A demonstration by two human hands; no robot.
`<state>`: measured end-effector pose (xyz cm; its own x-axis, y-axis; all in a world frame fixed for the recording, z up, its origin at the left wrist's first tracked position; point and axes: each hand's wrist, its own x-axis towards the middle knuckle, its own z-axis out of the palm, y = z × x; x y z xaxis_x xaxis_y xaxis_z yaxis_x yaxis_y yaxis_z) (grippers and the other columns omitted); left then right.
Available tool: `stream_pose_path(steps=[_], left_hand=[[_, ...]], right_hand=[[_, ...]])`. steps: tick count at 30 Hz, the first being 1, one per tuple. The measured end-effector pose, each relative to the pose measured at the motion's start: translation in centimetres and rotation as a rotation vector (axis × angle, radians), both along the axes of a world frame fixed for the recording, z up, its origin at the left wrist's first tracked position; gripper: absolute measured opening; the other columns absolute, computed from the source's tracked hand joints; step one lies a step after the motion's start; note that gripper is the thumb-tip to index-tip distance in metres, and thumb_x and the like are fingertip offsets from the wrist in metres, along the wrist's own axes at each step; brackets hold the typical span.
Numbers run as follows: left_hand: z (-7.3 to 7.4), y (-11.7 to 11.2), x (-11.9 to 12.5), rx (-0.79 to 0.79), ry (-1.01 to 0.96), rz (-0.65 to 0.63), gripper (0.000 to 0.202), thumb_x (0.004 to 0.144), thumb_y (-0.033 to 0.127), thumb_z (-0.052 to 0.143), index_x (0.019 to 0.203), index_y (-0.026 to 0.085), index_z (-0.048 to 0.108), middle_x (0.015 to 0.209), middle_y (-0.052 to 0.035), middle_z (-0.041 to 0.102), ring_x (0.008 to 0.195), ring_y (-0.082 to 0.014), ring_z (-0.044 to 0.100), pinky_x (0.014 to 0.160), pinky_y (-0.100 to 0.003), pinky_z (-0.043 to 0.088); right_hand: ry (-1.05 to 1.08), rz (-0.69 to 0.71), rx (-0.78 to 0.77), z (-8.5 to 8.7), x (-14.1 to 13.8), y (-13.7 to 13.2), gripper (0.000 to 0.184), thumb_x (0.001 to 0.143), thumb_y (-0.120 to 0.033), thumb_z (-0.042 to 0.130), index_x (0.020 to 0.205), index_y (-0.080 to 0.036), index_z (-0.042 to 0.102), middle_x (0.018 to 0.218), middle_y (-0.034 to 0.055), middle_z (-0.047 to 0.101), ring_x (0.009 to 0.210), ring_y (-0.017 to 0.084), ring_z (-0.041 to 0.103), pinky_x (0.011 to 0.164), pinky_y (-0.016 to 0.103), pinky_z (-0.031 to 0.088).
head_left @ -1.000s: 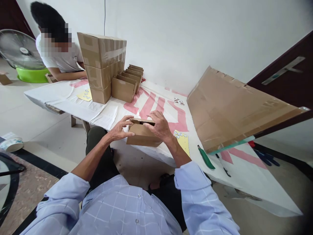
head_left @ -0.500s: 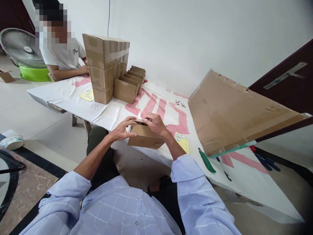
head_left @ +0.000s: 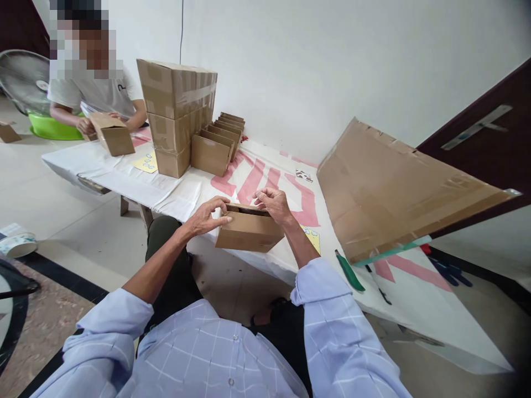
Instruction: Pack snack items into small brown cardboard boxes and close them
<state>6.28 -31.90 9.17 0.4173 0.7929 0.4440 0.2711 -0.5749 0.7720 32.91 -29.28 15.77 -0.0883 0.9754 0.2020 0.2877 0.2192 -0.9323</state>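
Observation:
A small brown cardboard box (head_left: 249, 232) sits at the near edge of the table, tilted toward me, with a dark gap along its top. My left hand (head_left: 207, 217) grips its left end, thumb on the front side and fingers over the top rim. At the top rear edge, toward the right, the bent fingers of my right hand (head_left: 274, 205) pinch the box's rim or flap; the exact contact is partly hidden. What is inside the box cannot be made out.
Taped boxes (head_left: 166, 130) are stacked at the left, beside a row of open boxes (head_left: 209, 155). A co-worker (head_left: 99, 94) handles another box (head_left: 118, 138). A large cardboard sheet (head_left: 398, 193) leans at the right, near a green-handled cutter (head_left: 349, 271) and yellow card (head_left: 313, 239).
My right hand has shifted right along the top of the box, exposing more of the dark gap. My left hand stays on the left end. The co-worker's box has come into view.

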Motion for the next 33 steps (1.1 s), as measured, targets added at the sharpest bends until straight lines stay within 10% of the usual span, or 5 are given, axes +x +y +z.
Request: stream_pose_path(steps=[8,13,33], left_hand=[[0.4,0.6,1.0,-0.002,-0.012,0.084,0.023,0.088,0.042,0.071,0.089,0.024,0.056,0.132,-0.0094,0.076,0.120,-0.0293,0.070,0.094,-0.043,0.057],[0.3,0.5,0.9,-0.007,-0.021,0.088,0.025,0.088,0.044,0.072,0.090,0.024,0.057,0.135,-0.0096,0.075,0.121,-0.0294,0.070,0.092,-0.042,0.057],[0.5,0.2,1.1,0.013,0.003,0.078,0.023,0.091,0.043,0.071,0.090,0.023,0.058,0.133,-0.0107,0.074,0.122,-0.0300,0.070,0.095,-0.044,0.059]], right_hand=[[-0.821,-0.060,0.210,5.0,1.2,-1.0,0.022,0.093,-0.026,0.059,0.078,-0.019,0.073,0.085,0.0074,0.077,0.083,0.022,0.068,0.076,0.032,0.048],[-1.349,0.002,0.073,7.3,-1.4,-1.6,0.027,0.096,-0.014,0.056,0.100,-0.016,0.083,0.108,0.0179,0.082,0.099,0.030,0.073,0.081,0.035,0.047],[-1.413,0.157,-0.032,7.8,-5.0,-2.5,0.024,0.097,-0.018,0.062,0.106,-0.017,0.085,0.112,0.0185,0.084,0.105,0.033,0.077,0.082,0.036,0.049]])
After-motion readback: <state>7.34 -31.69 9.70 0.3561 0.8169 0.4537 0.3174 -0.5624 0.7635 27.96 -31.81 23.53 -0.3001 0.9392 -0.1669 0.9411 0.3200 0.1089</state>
